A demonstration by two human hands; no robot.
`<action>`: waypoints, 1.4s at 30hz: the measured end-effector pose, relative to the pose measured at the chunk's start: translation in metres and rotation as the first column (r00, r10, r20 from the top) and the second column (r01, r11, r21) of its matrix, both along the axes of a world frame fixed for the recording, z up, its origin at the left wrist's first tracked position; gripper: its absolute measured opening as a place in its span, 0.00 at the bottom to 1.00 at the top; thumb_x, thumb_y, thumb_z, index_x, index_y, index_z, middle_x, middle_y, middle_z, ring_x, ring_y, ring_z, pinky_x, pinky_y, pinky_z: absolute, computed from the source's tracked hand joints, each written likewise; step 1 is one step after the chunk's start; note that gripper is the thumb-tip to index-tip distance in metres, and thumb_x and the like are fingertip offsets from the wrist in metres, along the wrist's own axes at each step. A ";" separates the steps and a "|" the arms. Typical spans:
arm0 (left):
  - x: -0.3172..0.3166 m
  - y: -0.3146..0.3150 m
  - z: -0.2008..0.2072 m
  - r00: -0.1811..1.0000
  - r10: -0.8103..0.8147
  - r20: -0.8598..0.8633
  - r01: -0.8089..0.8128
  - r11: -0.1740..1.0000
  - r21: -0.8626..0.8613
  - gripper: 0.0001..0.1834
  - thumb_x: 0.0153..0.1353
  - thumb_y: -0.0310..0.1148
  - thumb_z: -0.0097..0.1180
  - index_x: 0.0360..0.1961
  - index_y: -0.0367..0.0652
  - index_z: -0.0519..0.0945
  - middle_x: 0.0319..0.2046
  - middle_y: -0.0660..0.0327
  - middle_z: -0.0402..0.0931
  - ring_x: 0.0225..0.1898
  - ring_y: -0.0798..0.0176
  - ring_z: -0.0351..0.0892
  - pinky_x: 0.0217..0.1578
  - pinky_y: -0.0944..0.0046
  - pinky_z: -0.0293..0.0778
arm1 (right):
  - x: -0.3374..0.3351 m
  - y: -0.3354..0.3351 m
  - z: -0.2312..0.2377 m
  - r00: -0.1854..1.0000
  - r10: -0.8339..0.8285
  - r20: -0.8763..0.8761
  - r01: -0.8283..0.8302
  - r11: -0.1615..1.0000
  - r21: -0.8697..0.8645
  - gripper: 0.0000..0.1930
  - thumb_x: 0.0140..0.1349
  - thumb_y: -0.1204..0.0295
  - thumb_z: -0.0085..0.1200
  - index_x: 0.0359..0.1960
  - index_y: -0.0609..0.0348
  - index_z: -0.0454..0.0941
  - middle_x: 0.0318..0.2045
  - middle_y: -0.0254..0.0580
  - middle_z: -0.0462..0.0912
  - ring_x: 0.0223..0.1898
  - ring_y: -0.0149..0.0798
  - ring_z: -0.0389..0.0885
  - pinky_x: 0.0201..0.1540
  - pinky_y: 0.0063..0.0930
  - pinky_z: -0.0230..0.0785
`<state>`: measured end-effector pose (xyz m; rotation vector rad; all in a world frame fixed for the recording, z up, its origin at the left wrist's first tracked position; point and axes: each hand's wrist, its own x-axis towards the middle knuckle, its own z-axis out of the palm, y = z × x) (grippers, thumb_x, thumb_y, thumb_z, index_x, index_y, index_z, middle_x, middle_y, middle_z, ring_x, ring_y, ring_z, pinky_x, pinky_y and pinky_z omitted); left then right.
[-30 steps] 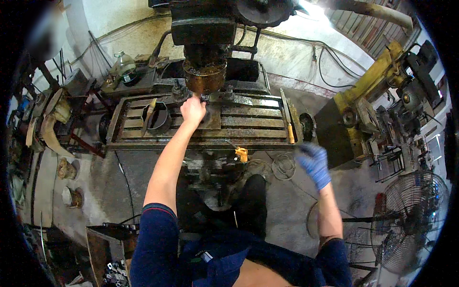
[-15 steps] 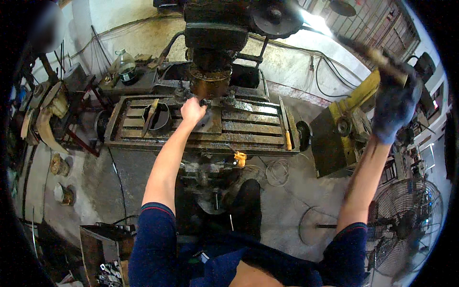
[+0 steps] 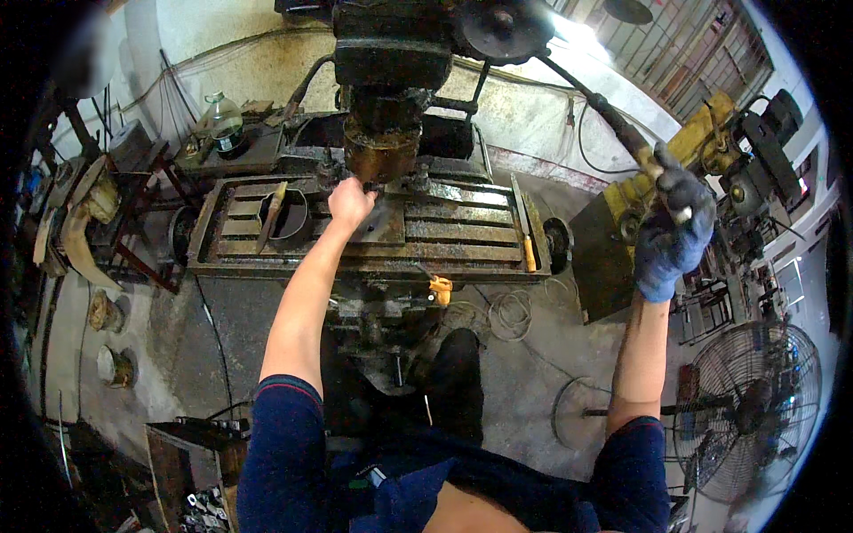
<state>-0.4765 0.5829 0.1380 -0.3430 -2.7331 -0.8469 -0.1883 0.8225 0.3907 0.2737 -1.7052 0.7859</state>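
Note:
My bare left hand [image 3: 350, 206] is closed in a fist just under the machine's rusty spindle head [image 3: 382, 151], above the slotted metal table [image 3: 462, 233]. Whatever its fingers may grip is hidden. Out to the right, my right hand [image 3: 677, 233], in a grey-blue work glove, is wrapped round the end of a long lever [image 3: 609, 114]. That lever slants down from the round hub [image 3: 502, 31] at the top of the machine. On the table's left part stands a dark round pot [image 3: 291, 216] with a brush [image 3: 274, 213] across its rim.
A long tool with an orange handle [image 3: 530, 253] lies along the table's right end. A yellow-orange object [image 3: 440, 290] hangs at the front edge. Behind on the left is a clear jug [image 3: 225, 124]. A large fan [image 3: 746, 409] and a yellow-green machine [image 3: 613, 240] stand right.
My right hand has swung the lever inward and downward, towards the machine. The left hand stays beneath the spindle, and the whole view has shifted slightly.

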 end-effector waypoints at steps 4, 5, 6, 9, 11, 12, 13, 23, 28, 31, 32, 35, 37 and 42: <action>0.002 0.001 0.003 0.999 -0.024 0.044 0.025 1.000 -0.015 0.18 0.42 0.42 0.64 0.25 0.36 0.79 0.28 0.48 0.78 0.33 0.48 0.78 0.34 0.52 0.73 | -0.007 -0.001 -0.019 0.992 0.068 -0.110 -0.073 0.997 -0.041 0.17 0.61 0.59 0.41 0.23 0.61 0.66 0.30 0.45 0.74 0.43 0.48 0.72 0.55 0.51 0.56; 0.003 -0.002 0.007 0.997 -0.026 0.072 0.027 0.999 -0.024 0.18 0.42 0.42 0.64 0.26 0.36 0.79 0.28 0.48 0.77 0.34 0.49 0.78 0.35 0.52 0.73 | -0.008 -0.006 -0.026 0.994 -0.028 -0.107 0.029 0.999 0.012 0.16 0.60 0.61 0.43 0.24 0.62 0.68 0.30 0.45 0.75 0.43 0.47 0.73 0.53 0.47 0.59; 0.001 -0.005 0.001 1.000 -0.001 0.022 0.001 1.000 -0.028 0.17 0.43 0.41 0.63 0.28 0.38 0.79 0.30 0.48 0.77 0.35 0.48 0.77 0.36 0.52 0.73 | -0.011 -0.002 -0.029 0.974 0.166 -0.152 -0.168 0.986 0.004 0.14 0.60 0.63 0.44 0.26 0.63 0.70 0.31 0.45 0.76 0.41 0.44 0.75 0.50 0.41 0.61; 0.002 -0.023 0.014 0.980 -0.121 0.160 0.104 0.988 0.112 0.18 0.44 0.41 0.62 0.34 0.40 0.78 0.30 0.50 0.77 0.36 0.48 0.77 0.36 0.52 0.72 | -0.009 -0.005 -0.028 0.978 0.160 -0.132 -0.165 0.986 -0.031 0.12 0.59 0.66 0.44 0.28 0.63 0.73 0.32 0.47 0.77 0.43 0.46 0.76 0.51 0.38 0.62; 0.025 -0.046 0.026 0.985 -0.171 0.022 0.168 0.980 0.104 0.19 0.47 0.39 0.60 0.40 0.43 0.76 0.30 0.53 0.78 0.35 0.48 0.77 0.35 0.52 0.72 | -0.005 -0.012 -0.026 0.994 0.003 -0.109 -0.006 1.000 -0.027 0.12 0.59 0.65 0.44 0.28 0.63 0.73 0.33 0.47 0.77 0.44 0.48 0.75 0.53 0.38 0.60; 0.040 -0.066 0.035 0.987 -0.156 -0.046 0.160 0.984 0.081 0.20 0.47 0.39 0.59 0.42 0.44 0.75 0.31 0.53 0.78 0.35 0.48 0.77 0.34 0.52 0.72 | -0.006 -0.017 -0.026 0.996 0.020 -0.085 -0.026 0.997 -0.077 0.18 0.61 0.58 0.40 0.28 0.62 0.71 0.32 0.44 0.75 0.49 0.52 0.71 0.56 0.46 0.55; 0.052 -0.087 0.042 0.982 -0.143 -0.120 0.151 0.987 0.062 0.21 0.48 0.38 0.58 0.44 0.45 0.75 0.31 0.54 0.78 0.34 0.48 0.77 0.34 0.52 0.72 | -0.007 -0.017 -0.026 0.992 0.074 -0.104 -0.082 0.994 -0.069 0.18 0.61 0.57 0.40 0.28 0.62 0.71 0.32 0.44 0.75 0.49 0.52 0.71 0.56 0.47 0.55; 0.081 -0.201 0.036 0.994 -0.026 -0.108 -0.021 0.911 -0.412 0.35 0.44 0.36 0.60 0.56 0.49 0.63 0.36 0.52 0.73 0.37 0.49 0.75 0.40 0.51 0.68 | -0.006 -0.009 -0.020 0.990 -0.083 -0.117 0.087 0.996 0.035 0.18 0.63 0.60 0.37 0.28 0.63 0.71 0.35 0.50 0.77 0.42 0.46 0.75 0.51 0.37 0.60; 0.062 -0.202 0.026 0.989 -0.112 -0.094 0.051 0.865 -0.500 0.29 0.46 0.29 0.54 0.54 0.46 0.66 0.30 0.51 0.75 0.33 0.49 0.77 0.35 0.51 0.70 | -0.008 -0.014 -0.014 0.969 0.184 -0.165 -0.201 0.975 -0.091 0.20 0.61 0.57 0.40 0.32 0.65 0.73 0.37 0.52 0.77 0.43 0.44 0.74 0.52 0.36 0.60; 0.067 -0.193 0.032 0.984 -0.044 -0.174 -0.016 0.944 -0.331 0.19 0.52 0.29 0.49 0.47 0.40 0.73 0.29 0.48 0.76 0.31 0.48 0.77 0.33 0.53 0.72 | -0.005 -0.017 -0.019 0.973 0.173 -0.151 -0.192 0.974 -0.123 0.20 0.60 0.56 0.42 0.31 0.64 0.72 0.36 0.48 0.76 0.46 0.46 0.73 0.52 0.38 0.59; 0.067 -0.192 0.031 0.976 -0.011 -0.219 -0.031 0.981 -0.191 0.17 0.53 0.29 0.49 0.46 0.39 0.74 0.29 0.48 0.77 0.32 0.47 0.77 0.33 0.53 0.72 | -0.007 -0.014 -0.024 0.971 0.184 -0.156 -0.200 0.975 -0.099 0.18 0.60 0.58 0.42 0.29 0.63 0.71 0.35 0.45 0.75 0.47 0.49 0.72 0.52 0.38 0.59; 0.072 -0.175 0.028 0.992 0.081 -0.099 -0.047 0.949 0.312 0.15 0.58 0.34 0.49 0.42 0.36 0.76 0.25 0.49 0.77 0.29 0.50 0.78 0.31 0.59 0.71 | -0.003 -0.011 -0.031 0.992 0.057 -0.117 -0.067 0.994 -0.084 0.15 0.61 0.61 0.42 0.25 0.62 0.70 0.34 0.43 0.74 0.47 0.51 0.72 0.50 0.39 0.60; 0.074 -0.152 0.020 0.999 -0.042 -0.012 0.042 0.855 0.517 0.14 0.58 0.35 0.50 0.40 0.36 0.77 0.24 0.50 0.76 0.27 0.54 0.77 0.30 0.60 0.71 | -0.006 -0.006 -0.032 0.979 0.135 -0.151 -0.148 0.986 -0.079 0.15 0.62 0.63 0.41 0.25 0.62 0.69 0.34 0.44 0.74 0.46 0.51 0.73 0.51 0.39 0.60; 0.058 -0.085 0.009 0.997 -0.075 -0.025 0.076 0.834 0.546 0.14 0.57 0.36 0.49 0.37 0.37 0.78 0.25 0.49 0.77 0.29 0.51 0.78 0.31 0.60 0.71 | -0.010 -0.012 -0.025 0.975 0.134 -0.176 -0.143 0.989 -0.042 0.18 0.62 0.58 0.40 0.29 0.64 0.71 0.35 0.48 0.76 0.45 0.48 0.73 0.53 0.40 0.59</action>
